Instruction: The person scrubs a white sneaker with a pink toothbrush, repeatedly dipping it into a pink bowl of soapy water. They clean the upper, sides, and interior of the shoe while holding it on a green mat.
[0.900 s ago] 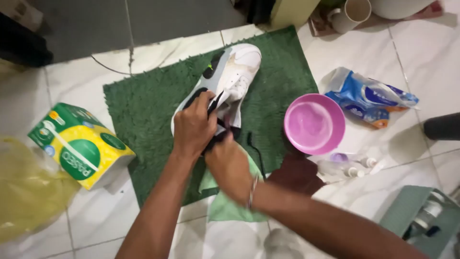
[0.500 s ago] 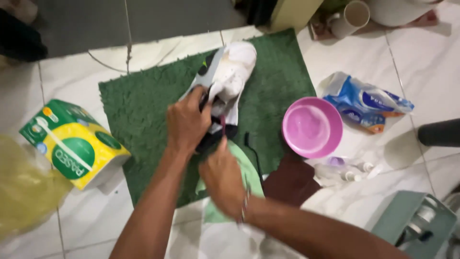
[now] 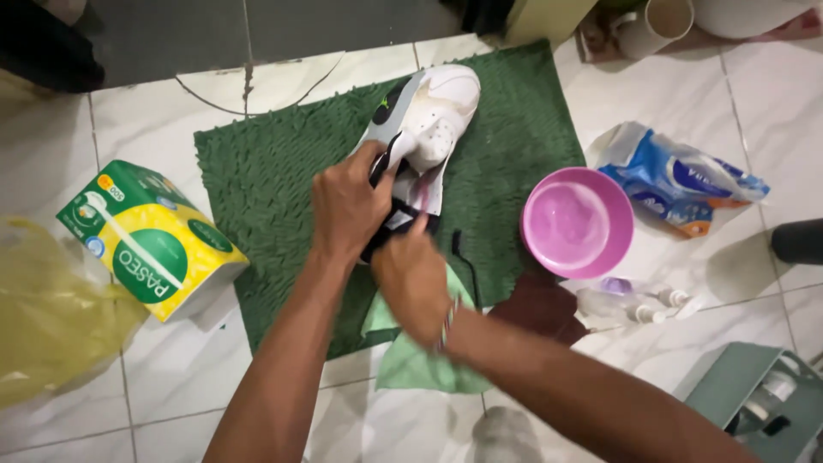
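left hand point(image 3: 345, 208): grips white sneaker point(image 3: 424, 129) on green mat point(image 3: 266, 184)
right hand point(image 3: 413, 279): closed at sneaker's heel, what it grips unclear
pink bowl point(image 3: 576, 223): right of mat

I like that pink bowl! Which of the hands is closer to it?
Right. The right hand works at the heel of the white sneaker, beside the round pink plastic bowl; the left hand grips the sneaker farther away.
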